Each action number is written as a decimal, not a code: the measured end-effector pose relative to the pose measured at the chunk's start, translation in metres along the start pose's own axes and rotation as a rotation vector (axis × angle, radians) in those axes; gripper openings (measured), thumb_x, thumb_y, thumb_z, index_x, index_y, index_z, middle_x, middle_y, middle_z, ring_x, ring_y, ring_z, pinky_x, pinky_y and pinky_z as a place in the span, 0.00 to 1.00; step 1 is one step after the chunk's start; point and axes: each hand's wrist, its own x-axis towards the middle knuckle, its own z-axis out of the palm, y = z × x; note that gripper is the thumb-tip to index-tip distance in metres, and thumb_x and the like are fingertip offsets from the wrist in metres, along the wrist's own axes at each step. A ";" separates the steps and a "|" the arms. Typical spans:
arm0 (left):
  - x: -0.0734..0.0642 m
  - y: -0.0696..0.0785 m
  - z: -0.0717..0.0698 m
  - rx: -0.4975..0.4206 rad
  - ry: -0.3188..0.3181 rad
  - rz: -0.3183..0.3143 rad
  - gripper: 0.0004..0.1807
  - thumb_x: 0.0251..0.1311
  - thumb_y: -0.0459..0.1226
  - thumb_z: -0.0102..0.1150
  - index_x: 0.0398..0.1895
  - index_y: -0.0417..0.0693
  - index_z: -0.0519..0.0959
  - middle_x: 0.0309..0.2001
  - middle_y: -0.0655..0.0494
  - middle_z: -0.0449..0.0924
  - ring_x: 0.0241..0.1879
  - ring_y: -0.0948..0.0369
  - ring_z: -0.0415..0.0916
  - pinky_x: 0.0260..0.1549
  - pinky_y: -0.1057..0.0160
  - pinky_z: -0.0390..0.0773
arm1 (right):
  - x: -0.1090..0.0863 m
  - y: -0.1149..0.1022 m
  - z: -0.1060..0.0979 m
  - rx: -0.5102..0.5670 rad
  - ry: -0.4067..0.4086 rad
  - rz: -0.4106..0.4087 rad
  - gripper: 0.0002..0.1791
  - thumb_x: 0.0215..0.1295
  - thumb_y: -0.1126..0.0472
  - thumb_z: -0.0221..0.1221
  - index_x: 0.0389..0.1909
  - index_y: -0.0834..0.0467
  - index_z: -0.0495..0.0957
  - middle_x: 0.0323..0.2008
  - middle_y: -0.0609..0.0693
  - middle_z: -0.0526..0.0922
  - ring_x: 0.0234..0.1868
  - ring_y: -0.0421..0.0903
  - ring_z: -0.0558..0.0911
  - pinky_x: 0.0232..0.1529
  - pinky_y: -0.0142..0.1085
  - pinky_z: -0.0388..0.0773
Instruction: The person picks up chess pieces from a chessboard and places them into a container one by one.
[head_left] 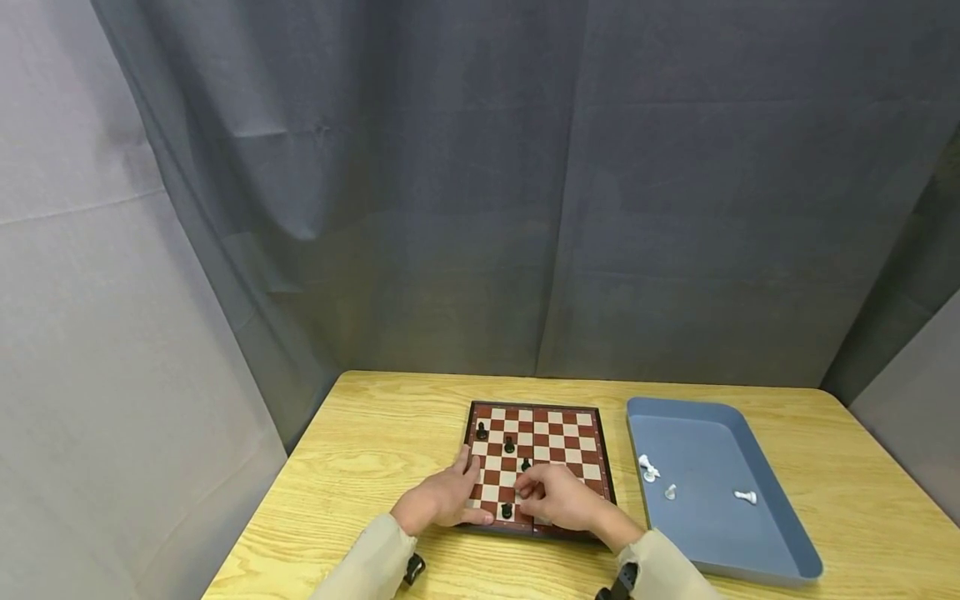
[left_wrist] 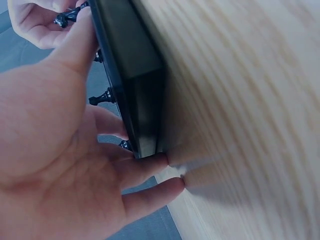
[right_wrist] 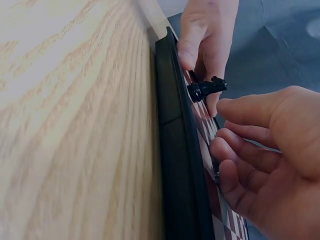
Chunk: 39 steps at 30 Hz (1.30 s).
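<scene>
Lower ctr frame, glossy blk knight (head_left: 507, 511), long axis upright, head up, on chequered board (head_left: 566, 442), L fingers (left_wrist: 152, 197) straight, R fingers (right_wrist: 256, 154) bent, released.

Soft light; whitish glare (right wrist view) across the tabletop (right_wrist: 75, 100)

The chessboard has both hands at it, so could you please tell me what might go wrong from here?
The right hand has its fingers close to the black piece standing near the front edge, so a brush might knock it over. The left hand touches the left edge of the chessboard, so an uneven push might shift it and topple the other black pieces standing there.
</scene>
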 end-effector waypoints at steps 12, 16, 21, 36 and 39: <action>0.000 0.000 -0.002 -0.025 -0.006 -0.013 0.54 0.52 0.65 0.52 0.74 0.42 0.49 0.74 0.41 0.37 0.67 0.49 0.57 0.55 0.57 0.70 | 0.007 0.001 0.010 -0.030 -0.009 -0.038 0.13 0.56 0.65 0.66 0.44 0.61 0.82 0.37 0.48 0.83 0.34 0.40 0.80 0.34 0.32 0.77; 0.000 0.000 -0.002 -0.019 0.001 -0.015 0.54 0.52 0.65 0.53 0.74 0.42 0.50 0.74 0.40 0.37 0.66 0.48 0.59 0.54 0.57 0.71 | 0.009 0.001 0.013 -0.057 -0.010 -0.055 0.13 0.56 0.65 0.66 0.43 0.60 0.83 0.38 0.48 0.83 0.37 0.42 0.81 0.36 0.33 0.77; -0.001 0.001 -0.002 0.001 0.014 -0.005 0.55 0.51 0.66 0.53 0.74 0.41 0.51 0.74 0.39 0.39 0.65 0.47 0.60 0.54 0.57 0.71 | 0.010 0.001 0.015 -0.139 0.000 -0.074 0.10 0.55 0.63 0.68 0.39 0.55 0.85 0.36 0.42 0.82 0.37 0.38 0.79 0.36 0.33 0.76; 0.001 0.000 -0.002 0.000 0.001 0.002 0.54 0.52 0.65 0.52 0.74 0.41 0.51 0.74 0.39 0.39 0.66 0.48 0.60 0.54 0.57 0.71 | 0.007 0.001 0.017 -0.175 0.006 -0.084 0.07 0.55 0.58 0.68 0.36 0.51 0.86 0.33 0.38 0.78 0.34 0.35 0.76 0.34 0.32 0.74; 0.001 0.000 0.000 0.001 0.011 0.005 0.55 0.51 0.66 0.52 0.73 0.40 0.51 0.73 0.38 0.39 0.65 0.48 0.60 0.54 0.57 0.71 | 0.007 0.001 0.017 -0.178 0.007 -0.085 0.07 0.55 0.58 0.68 0.36 0.51 0.85 0.32 0.38 0.78 0.33 0.35 0.76 0.34 0.31 0.74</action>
